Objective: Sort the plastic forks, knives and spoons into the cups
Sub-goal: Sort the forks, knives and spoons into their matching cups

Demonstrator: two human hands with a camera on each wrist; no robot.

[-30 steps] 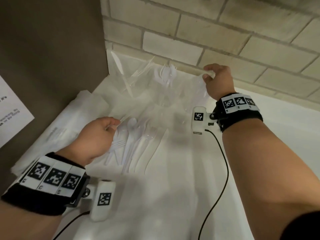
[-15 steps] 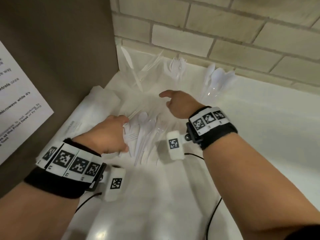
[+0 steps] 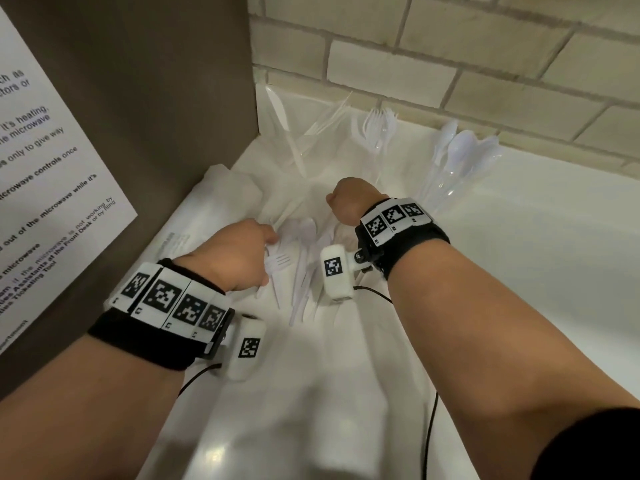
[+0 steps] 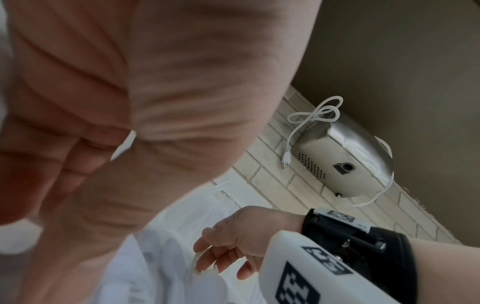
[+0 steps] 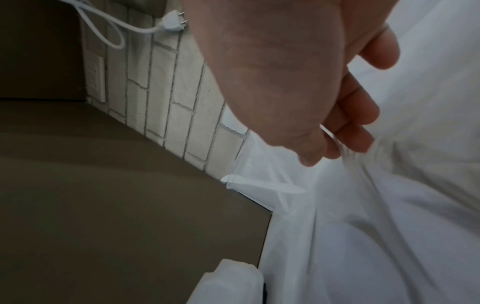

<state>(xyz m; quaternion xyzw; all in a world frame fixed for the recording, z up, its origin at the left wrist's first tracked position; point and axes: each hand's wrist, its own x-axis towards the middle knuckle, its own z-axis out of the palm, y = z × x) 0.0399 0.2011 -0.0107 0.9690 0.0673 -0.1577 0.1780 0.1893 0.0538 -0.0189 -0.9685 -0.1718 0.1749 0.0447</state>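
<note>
Loose white and clear plastic cutlery point(image 3: 304, 268) lies in a heap on white plastic wrap. Three clear cups stand by the brick wall: knives point(image 3: 294, 147) in the corner, forks point(image 3: 379, 133) in the middle, spoons point(image 3: 457, 157) on the right. My left hand point(image 3: 242, 258) is down on the heap's left side, fingers curled round a white utensil point(image 4: 124, 146) whose kind I cannot tell. A white fork point(image 3: 277, 263) lies just beside it. My right hand point(image 3: 348, 202) hovers over the heap's far side, its fingertips point(image 5: 335, 142) pinching thin clear plastic handles; the blur hides their kind.
A brown panel point(image 3: 156, 98) with a printed notice walls off the left. The brick wall point(image 3: 450, 64) closes the back. Crumpled wrap point(image 3: 221, 188) lies along the left edge. The white counter point(image 3: 536, 271) spreads to the right. Black wrist cables point(image 3: 429, 427) trail toward me.
My right hand came back from the spoon cup at the wall and dropped onto the heap's far side. My left hand stayed low on the heap's left side.
</note>
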